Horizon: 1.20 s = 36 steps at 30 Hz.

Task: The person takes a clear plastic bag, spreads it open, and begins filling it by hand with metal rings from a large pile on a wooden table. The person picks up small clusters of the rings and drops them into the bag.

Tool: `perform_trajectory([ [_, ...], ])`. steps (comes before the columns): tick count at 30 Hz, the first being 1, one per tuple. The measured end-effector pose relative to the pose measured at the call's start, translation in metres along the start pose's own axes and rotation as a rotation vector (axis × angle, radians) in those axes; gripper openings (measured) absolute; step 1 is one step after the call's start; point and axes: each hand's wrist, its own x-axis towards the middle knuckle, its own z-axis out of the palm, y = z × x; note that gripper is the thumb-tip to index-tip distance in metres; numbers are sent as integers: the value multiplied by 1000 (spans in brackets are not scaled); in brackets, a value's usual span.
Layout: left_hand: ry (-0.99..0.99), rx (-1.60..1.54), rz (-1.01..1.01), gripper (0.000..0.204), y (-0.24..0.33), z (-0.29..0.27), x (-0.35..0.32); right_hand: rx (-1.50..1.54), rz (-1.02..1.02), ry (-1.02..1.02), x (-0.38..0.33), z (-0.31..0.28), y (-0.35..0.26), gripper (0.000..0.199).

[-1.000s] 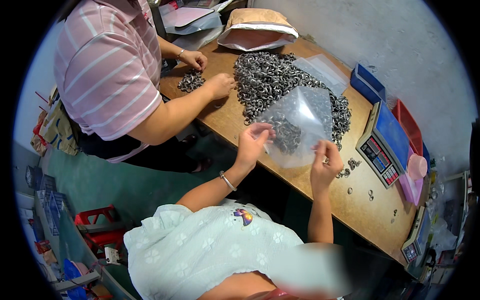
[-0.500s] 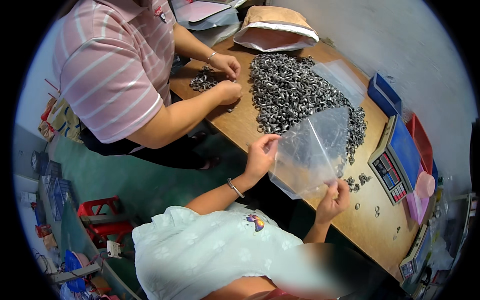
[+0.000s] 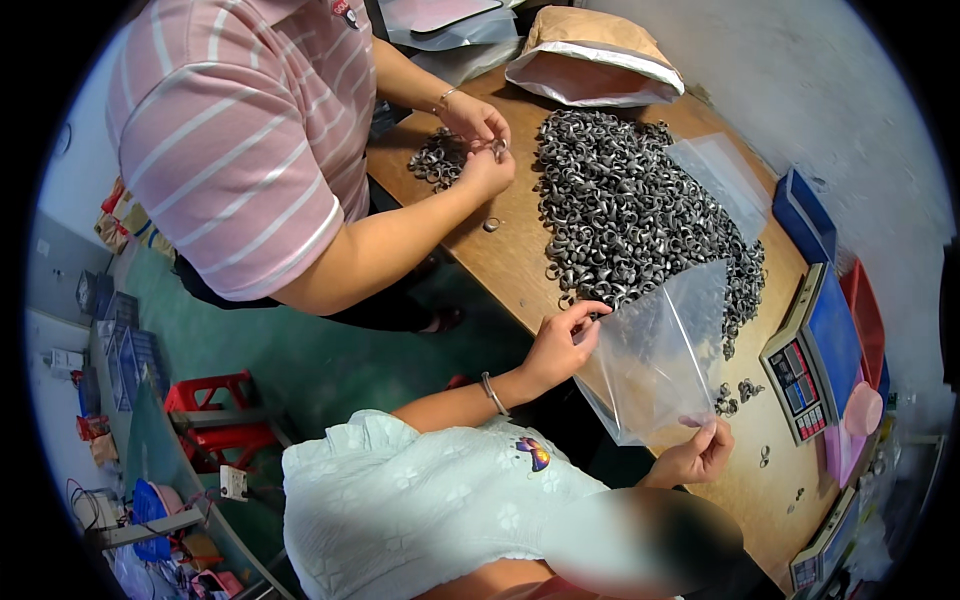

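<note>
A clear plastic bag point(image 3: 655, 375) is stretched between my two hands at the near edge of the table. My left hand point(image 3: 558, 350), with a bangle at the wrist, pinches its left upper edge. At the lower right corner, the fingers of my right hand point(image 3: 694, 456) are closed on the film. Just beyond the bag, and partly seen through it, lies a large heap of grey metal rings point(image 3: 625, 195). A few loose rings point(image 3: 748, 390) lie to the right of the bag.
A co-worker in a striped shirt point(image 3: 235, 150) holds a ring point(image 3: 498, 148) over a smaller ring pile point(image 3: 436, 160). An open paper sack point(image 3: 598, 55) stands at the back. Flat plastic bags point(image 3: 722, 180), a blue tray point(image 3: 805, 215), a red tray point(image 3: 864, 310) and a digital scale point(image 3: 795, 375) line the right.
The view has shifted, so the table sits lower and farther right. Both my hands still grip the bag. The co-worker's hands have lifted a ring that now shows between the fingers.
</note>
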Motion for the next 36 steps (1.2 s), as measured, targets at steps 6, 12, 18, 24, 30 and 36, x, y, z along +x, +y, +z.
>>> perform_trajectory([
  [6, 33, 278, 522, 68, 22, 0, -5, -71, -221, -323, -7, 6, 7, 8],
  [12, 101, 215, 421, 60, 17, -2, 3, -81, -406, -594, -1, 14, 2, 8],
  [18, 110, 234, 415, 45, 0, -13, 3, -211, -156, -288, -7, -5, 12, 5],
  [24, 54, 238, 533, 36, 14, 5, 0, -91, -333, -492, 1, -3, -4, 7],
  [30, 4, 130, 531, 34, -6, 7, -1, -224, -245, -504, -2, -10, -10, 12],
  [36, 26, 53, 497, 27, 12, 22, -10, -472, 110, -537, -18, -8, -23, 20],
])
